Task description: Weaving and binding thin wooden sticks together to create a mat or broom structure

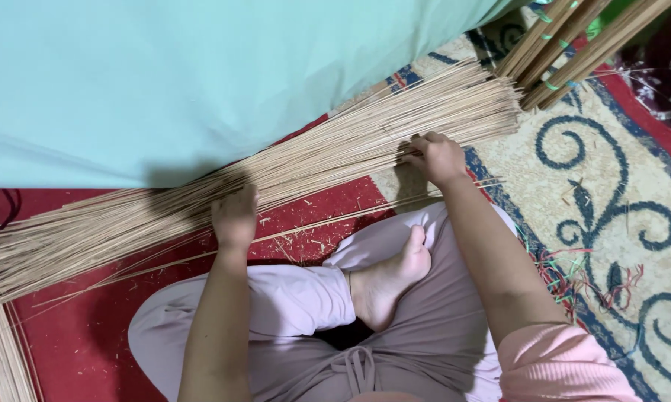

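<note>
Thin sticks (276,167) lie fanned across the red rug (75,335), long axis running from lower left up to the right, cut ends toward tied bundles (573,45). The left hand (235,216) presses down, fingers curled; the right hand (436,156) pinches a few strands. Loose ones could slide askew or snap under pressure.
</note>
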